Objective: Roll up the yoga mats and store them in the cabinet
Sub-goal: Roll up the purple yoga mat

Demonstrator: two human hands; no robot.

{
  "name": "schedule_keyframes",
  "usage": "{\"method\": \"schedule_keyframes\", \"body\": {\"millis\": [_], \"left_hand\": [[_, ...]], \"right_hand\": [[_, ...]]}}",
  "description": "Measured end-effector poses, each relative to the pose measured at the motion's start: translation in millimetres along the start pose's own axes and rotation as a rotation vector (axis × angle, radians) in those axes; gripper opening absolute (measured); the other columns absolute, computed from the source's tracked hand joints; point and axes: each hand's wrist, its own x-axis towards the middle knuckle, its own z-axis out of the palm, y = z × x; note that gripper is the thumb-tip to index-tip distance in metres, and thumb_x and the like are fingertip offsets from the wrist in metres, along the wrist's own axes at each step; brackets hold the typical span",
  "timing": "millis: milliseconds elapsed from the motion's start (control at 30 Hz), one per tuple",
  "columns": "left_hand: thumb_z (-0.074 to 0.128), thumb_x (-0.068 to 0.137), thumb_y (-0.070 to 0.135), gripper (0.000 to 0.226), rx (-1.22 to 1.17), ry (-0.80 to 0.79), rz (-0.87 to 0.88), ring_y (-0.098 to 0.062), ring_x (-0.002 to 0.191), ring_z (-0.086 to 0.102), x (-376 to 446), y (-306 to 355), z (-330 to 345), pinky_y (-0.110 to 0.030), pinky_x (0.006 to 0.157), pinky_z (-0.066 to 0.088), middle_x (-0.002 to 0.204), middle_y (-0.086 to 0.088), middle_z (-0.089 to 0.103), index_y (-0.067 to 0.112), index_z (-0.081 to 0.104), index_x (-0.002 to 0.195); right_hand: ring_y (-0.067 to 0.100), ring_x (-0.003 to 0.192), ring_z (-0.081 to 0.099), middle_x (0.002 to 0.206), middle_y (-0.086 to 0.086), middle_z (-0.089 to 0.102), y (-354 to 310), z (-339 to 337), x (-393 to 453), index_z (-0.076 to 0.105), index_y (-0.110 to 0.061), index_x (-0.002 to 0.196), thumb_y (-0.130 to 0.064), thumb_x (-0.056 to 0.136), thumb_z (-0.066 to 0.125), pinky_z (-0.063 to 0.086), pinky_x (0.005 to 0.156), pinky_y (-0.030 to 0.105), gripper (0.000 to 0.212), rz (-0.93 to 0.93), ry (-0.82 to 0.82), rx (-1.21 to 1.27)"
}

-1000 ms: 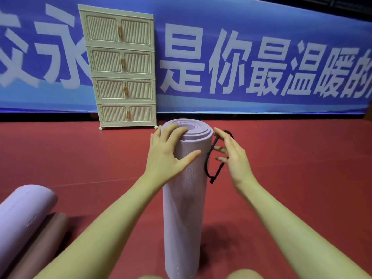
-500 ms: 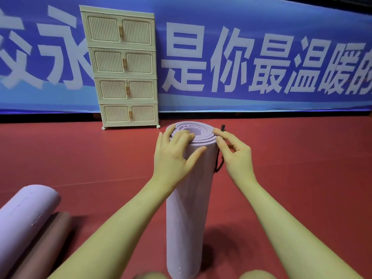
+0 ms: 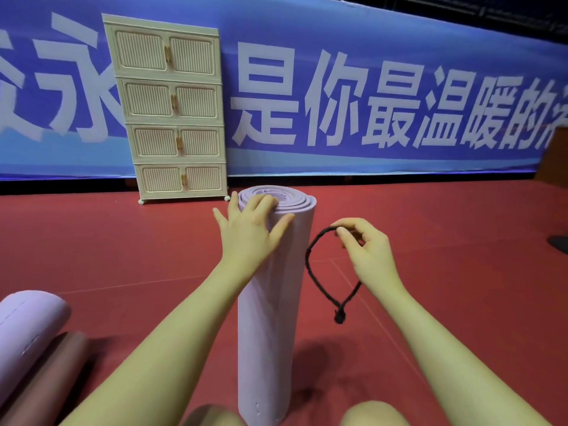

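Step in hand: securing a rolled lilac mat [image 3: 270,302], which stands on end on the floor between the person's knees; the roll looks complete and untied.
Left hand: the left hand [image 3: 250,232] rests over the top rim of the roll, fingers spread and laid on the spiral end, thumb against the side wall, steadying it upright.
Right hand: the right hand [image 3: 367,250] is held just beside the roll, apart from it, fingertips pinched together on the top of a black cord loop [image 3: 310,272].
Cord: the loop hangs open below the pinch, its knotted end lowest, clear of the mat.
Next move, as judged: the loop needs to be widened and slipped over the top of the roll, which calls for the left hand to shift its fingers off the rim without letting the coil spring open or tip.
Remaining work, as judged: carrying to the cream cabinet [image 3: 172,109], whose four tiers of double doors are all closed.
Other mats: a second lilac roll [image 3: 24,333] and a brown roll [image 3: 46,382] lie side by side at the lower left.
Surface: a red floor [image 3: 445,302], smooth, with faint pale lines.
Room: a blue banner [image 3: 368,87] with large white characters spans the back wall; the cabinet stands against it on small feet.
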Motion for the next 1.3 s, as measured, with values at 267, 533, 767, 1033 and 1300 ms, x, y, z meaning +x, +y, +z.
{"method": "schedule_keyframes", "body": {"millis": [267, 533, 767, 1033, 1300], "left_hand": [[0.031, 0.081, 0.064, 0.053, -0.426, -0.156, -0.008, -0.014, 0.114, 0.031, -6, 16, -14, -0.036, 0.108, 0.027, 0.097, 0.024, 0.064, 0.028, 0.066, 0.099], [0.048, 0.083, 0.053, 0.044, -0.401, -0.04, 0.133, -0.013, 0.111, 0.036, -20, 24, -10, -0.034, 0.1, 0.034, 0.093, 0.017, 0.064, 0.015, 0.065, 0.099], [0.041, 0.094, 0.032, 0.035, -0.572, 0.078, 0.047, -0.013, 0.108, 0.051, -8, 8, -6, -0.02, 0.098, 0.034, 0.108, 0.011, 0.057, 0.013, 0.068, 0.102], [0.042, 0.095, 0.025, 0.026, -0.475, 0.122, -0.186, -0.018, 0.102, 0.045, 6, 0, 1, -0.018, 0.082, 0.025, 0.102, 0.002, 0.055, 0.014, 0.065, 0.1], [0.041, 0.096, 0.029, 0.026, -0.561, 0.071, -0.217, -0.018, 0.097, 0.054, 4, -20, -8, -0.024, 0.085, 0.04, 0.098, 0.0, 0.063, 0.014, 0.061, 0.099]], "right_hand": [[0.01, 0.08, 0.056, 0.097, 0.009, 0.066, -29, 7, 17, 0.072, -0.024, 0.09, -0.005, 0.086, 0.065, 0.042, 0.075, 0.013, 0.021, -0.025, 0.034, 0.213], [0.012, 0.112, 0.05, 0.112, -0.009, 0.046, -29, 30, 22, 0.069, -0.05, 0.08, -0.025, 0.083, 0.069, 0.035, 0.104, 0.032, 0.025, -0.006, 0.097, 0.174], [0.006, 0.112, 0.041, 0.118, -0.003, 0.033, -17, 39, 15, 0.052, -0.037, 0.112, -0.039, 0.071, 0.071, 0.032, 0.096, 0.008, 0.045, 0.084, 0.218, 0.192], [0.019, 0.115, 0.057, 0.116, 0.003, 0.058, 0, 41, 14, 0.045, -0.016, 0.092, -0.001, 0.083, 0.065, 0.045, 0.099, 0.026, 0.027, 0.126, 0.09, 0.544], [0.0, 0.099, 0.062, 0.113, -0.003, 0.064, 5, 49, 6, 0.052, -0.016, 0.083, 0.008, 0.09, 0.052, 0.045, 0.085, 0.016, 0.025, 0.015, 0.078, 0.368]]}}
